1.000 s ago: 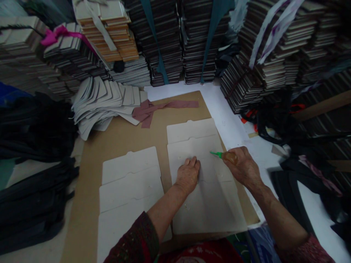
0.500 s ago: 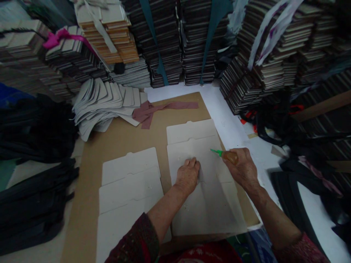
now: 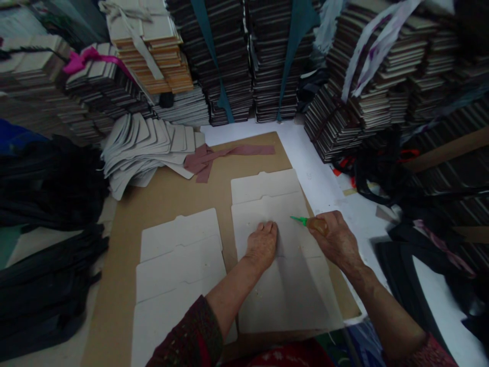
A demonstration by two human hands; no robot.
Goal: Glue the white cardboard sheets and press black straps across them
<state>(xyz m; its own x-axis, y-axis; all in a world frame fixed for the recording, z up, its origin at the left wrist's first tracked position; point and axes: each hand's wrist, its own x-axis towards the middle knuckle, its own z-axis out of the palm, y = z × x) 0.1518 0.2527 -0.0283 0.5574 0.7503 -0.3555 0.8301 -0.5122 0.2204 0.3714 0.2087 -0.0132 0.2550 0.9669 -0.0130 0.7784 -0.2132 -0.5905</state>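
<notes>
My left hand (image 3: 262, 243) lies palm down on the right-hand column of overlapping grey cardboard pieces (image 3: 275, 300), its fingers resting flat on the card. My right hand (image 3: 336, 235) is closed round the wooden handle of an awl (image 3: 316, 224) with a green front part. The awl's thin tip points left, over the upper part of the same card column, to the right of my left fingers. I cannot tell whether the tip touches the card. Small marks or holes dot several pieces. To the left lies a second column of overlapping cardboard pieces (image 3: 179, 265).
A brown board (image 3: 126, 214) lies beneath the cards. Fanned grey card pieces (image 3: 148, 145) and a dusty-pink cloth strip (image 3: 244, 150) lie at the back. Tied stacks of dark boards (image 3: 229, 66) wall off the far side. Black material (image 3: 49, 285) is heaped at left.
My right hand has lowered the awl slightly toward me, and its tip has shifted a little left and down. My left hand rests in the same place on the card.
</notes>
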